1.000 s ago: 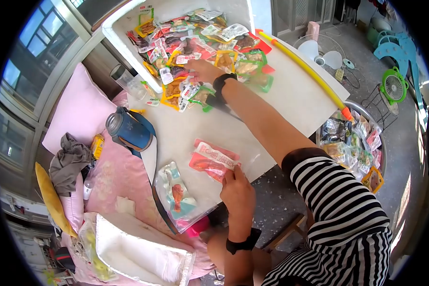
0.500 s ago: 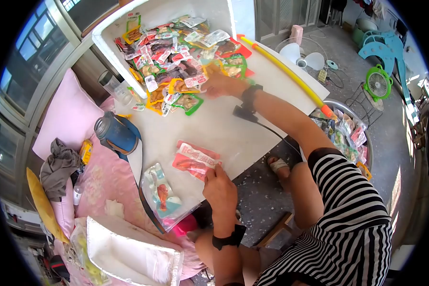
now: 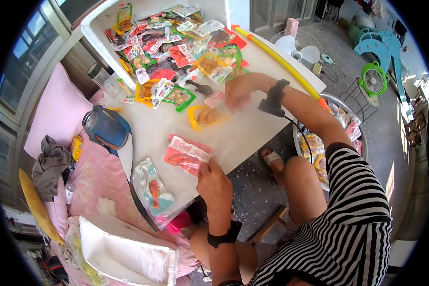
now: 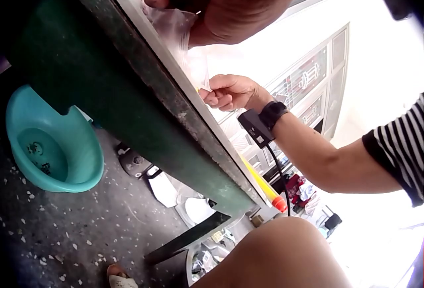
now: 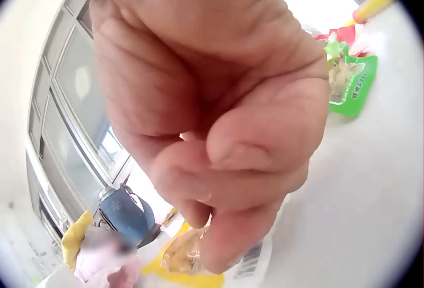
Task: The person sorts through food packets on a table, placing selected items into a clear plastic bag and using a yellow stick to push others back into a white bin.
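The left hand (image 3: 215, 185) had its grip narrow at the near corner of a red packet (image 3: 185, 153), thumb and fingers pinching it. That packet lay on the pale surface (image 3: 238, 143), close to its near edge. Beside it, farther left, a blue-white packet (image 3: 152, 188) lay on clear plastic at the corner.

The right hand (image 3: 238, 93), blurred in the head view, had its fingers curled, its grip closed on the end of a yellow packet (image 3: 206, 116). This packet was over the surface, between the red packet and the pile (image 3: 171, 52); whether it touched the surface could not be told. A pinkish patch showed near the fingertips, too blurred to make out.

The pile of mixed packets filled the mouth of a white foam box (image 3: 96, 35) and spilled out in front of it. A yellow tube (image 3: 281, 59) lay along the far side of the surface. A blue flask (image 3: 105, 127) stood by the left edge, near the pink bedding (image 3: 100, 178), where a second foam box (image 3: 124, 252) sat. On the floor, a metal basin (image 3: 365, 143) held more packets.
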### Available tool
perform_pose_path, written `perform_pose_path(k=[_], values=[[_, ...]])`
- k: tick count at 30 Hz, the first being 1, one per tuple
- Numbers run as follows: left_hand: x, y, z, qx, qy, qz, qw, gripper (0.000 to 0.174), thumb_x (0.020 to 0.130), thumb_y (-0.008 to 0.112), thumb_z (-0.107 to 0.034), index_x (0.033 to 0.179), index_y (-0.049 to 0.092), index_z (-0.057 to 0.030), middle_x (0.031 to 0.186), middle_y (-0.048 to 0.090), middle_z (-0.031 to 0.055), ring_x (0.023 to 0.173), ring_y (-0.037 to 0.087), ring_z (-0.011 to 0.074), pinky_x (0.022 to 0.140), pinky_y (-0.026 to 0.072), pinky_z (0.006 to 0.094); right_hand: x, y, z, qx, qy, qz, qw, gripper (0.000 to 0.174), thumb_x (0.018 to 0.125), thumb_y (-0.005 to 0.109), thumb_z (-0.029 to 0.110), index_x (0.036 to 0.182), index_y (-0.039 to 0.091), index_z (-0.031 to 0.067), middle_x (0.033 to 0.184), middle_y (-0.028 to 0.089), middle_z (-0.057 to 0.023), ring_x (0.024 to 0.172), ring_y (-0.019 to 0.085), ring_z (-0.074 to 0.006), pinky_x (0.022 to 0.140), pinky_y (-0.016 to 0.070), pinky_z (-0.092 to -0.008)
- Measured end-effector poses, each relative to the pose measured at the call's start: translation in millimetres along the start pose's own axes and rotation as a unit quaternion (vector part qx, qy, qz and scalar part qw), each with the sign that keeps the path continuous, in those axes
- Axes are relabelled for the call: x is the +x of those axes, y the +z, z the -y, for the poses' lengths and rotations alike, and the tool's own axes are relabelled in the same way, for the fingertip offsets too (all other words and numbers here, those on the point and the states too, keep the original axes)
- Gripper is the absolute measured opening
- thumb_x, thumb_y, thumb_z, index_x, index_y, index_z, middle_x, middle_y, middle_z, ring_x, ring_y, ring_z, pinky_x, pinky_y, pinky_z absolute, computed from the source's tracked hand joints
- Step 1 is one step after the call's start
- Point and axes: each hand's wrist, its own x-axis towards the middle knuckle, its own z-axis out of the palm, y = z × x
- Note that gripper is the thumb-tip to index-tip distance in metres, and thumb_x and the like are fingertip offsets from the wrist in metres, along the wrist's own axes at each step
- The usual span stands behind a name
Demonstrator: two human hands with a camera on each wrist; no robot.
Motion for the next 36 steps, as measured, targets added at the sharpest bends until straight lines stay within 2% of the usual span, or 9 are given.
perform_pose_path(k=[4, 9, 13, 17, 20, 25, 28, 29, 36], values=[[0.9, -0.4, -3.5, 0.006, -0.010, 0.013, 1.000, 0.026, 0.081, 0.057, -0.002, 0.106, 0.061, -0.0014, 0.090, 0.060, 0.0176, 0.079, 0.061, 0.0367, 0.065, 0.0499, 0.0443, 25.8, -15.0, 6.9, 0.075, 0.022, -0.203, 0.976, 0.027, 0.076, 0.063, 0.032, 0.073, 0.069, 0.0059, 0.063, 0.064, -0.0030, 0.052, 0.057, -0.0181, 0.053, 0.0490, -0.0300], [1.0, 4.5, -1.5, 0.014, -0.002, 0.001, 1.000, 0.029, 0.080, 0.057, -0.002, 0.109, 0.061, -0.0015, 0.090, 0.060, 0.0179, 0.079, 0.061, 0.0364, 0.066, 0.0502, 0.0436, 119.5, -27.3, 4.9, -0.218, -0.115, -0.487, 0.838, 0.024, 0.080, 0.059, 0.029, 0.080, 0.070, 0.0088, 0.086, 0.068, -0.0074, 0.088, 0.062, -0.0235, 0.066, 0.0513, -0.0428], [2.1, 5.0, 1.5, 0.009, -0.009, 0.012, 1.000, 0.030, 0.080, 0.057, -0.002, 0.109, 0.061, -0.0018, 0.090, 0.060, 0.0176, 0.077, 0.061, 0.0364, 0.065, 0.0504, 0.0435, 135.7, -17.2, 23.9, -0.347, -0.051, -0.409, 0.842, 0.022, 0.085, 0.055, 0.031, 0.092, 0.071, 0.0186, 0.136, 0.042, -0.0119, 0.114, 0.047, -0.0308, 0.086, 0.0468, -0.0453], [4.7, 2.9, 1.7, 0.001, -0.009, 0.007, 1.000, 0.028, 0.079, 0.057, -0.002, 0.107, 0.061, -0.0021, 0.088, 0.060, 0.0168, 0.075, 0.061, 0.0364, 0.064, 0.0503, 0.0437, 166.7, -28.9, 14.9, -0.320, -0.050, -0.453, 0.831, 0.033, 0.086, 0.051, 0.029, 0.103, 0.066, 0.0051, 0.113, 0.058, -0.0104, 0.109, 0.053, -0.0314, 0.083, 0.0484, -0.0461], [4.3, 0.4, 0.1, -0.008, -0.005, -0.003, 1.000, 0.026, 0.078, 0.058, -0.002, 0.104, 0.062, -0.0023, 0.086, 0.060, 0.0162, 0.074, 0.061, 0.0364, 0.062, 0.0500, 0.0442, 151.4, -39.5, 9.5, -0.128, -0.194, -0.565, 0.791, 0.033, 0.082, 0.057, 0.024, 0.105, 0.064, 0.0019, 0.112, 0.057, -0.0139, 0.103, 0.058, -0.0294, 0.084, 0.0485, -0.0401], [2.1, 0.2, -1.4, -0.029, 0.003, -0.026, 0.999, 0.021, 0.078, 0.060, -0.003, 0.099, 0.062, -0.0023, 0.081, 0.059, 0.0163, 0.071, 0.060, 0.0370, 0.060, 0.0485, 0.0448, 33.9, -22.8, 33.4, 0.303, -0.134, -0.552, 0.765, 0.017, 0.078, 0.070, 0.010, 0.088, 0.067, -0.0030, 0.073, 0.065, -0.0068, 0.061, 0.060, -0.0121, 0.057, 0.0494, -0.0250], [0.6, -0.8, -0.1, -0.036, 0.015, -0.033, 0.999, 0.016, 0.078, 0.061, -0.004, 0.093, 0.063, -0.0015, 0.078, 0.059, 0.0171, 0.069, 0.059, 0.0373, 0.059, 0.0471, 0.0449, 0.8, -3.9, -1.4, 0.461, -0.232, -0.456, 0.725, 0.021, 0.079, 0.068, 0.004, 0.098, 0.066, -0.0051, 0.078, 0.064, -0.0064, 0.066, 0.061, -0.0105, 0.057, 0.0489, -0.0227], [0.1, -0.9, 0.5, -0.037, 0.019, -0.037, 0.998, 0.014, 0.078, 0.061, -0.004, 0.091, 0.064, -0.0013, 0.078, 0.059, 0.0172, 0.069, 0.059, 0.0374, 0.058, 0.0467, 0.0450, -21.3, 5.0, -6.2, 0.443, -0.224, -0.432, 0.753, 0.034, 0.083, 0.064, 0.006, 0.112, 0.057, -0.0110, 0.095, 0.065, -0.0126, 0.082, 0.064, -0.0175, 0.076, 0.0540, -0.0269], [-1.3, 2.8, 2.0, -0.057, 0.017, -0.090, 0.994, 0.008, 0.078, 0.060, -0.004, 0.084, 0.063, -0.0004, 0.075, 0.059, 0.0173, 0.069, 0.059, 0.0383, 0.059, 0.0460, 0.0452, -153.0, 94.1, 10.2, 0.479, -0.153, -0.343, 0.793, 0.013, 0.082, 0.066, 0.001, 0.093, 0.062, -0.0041, 0.090, 0.065, -0.0068, 0.074, 0.060, -0.0093, 0.068, 0.0494, -0.0228]])
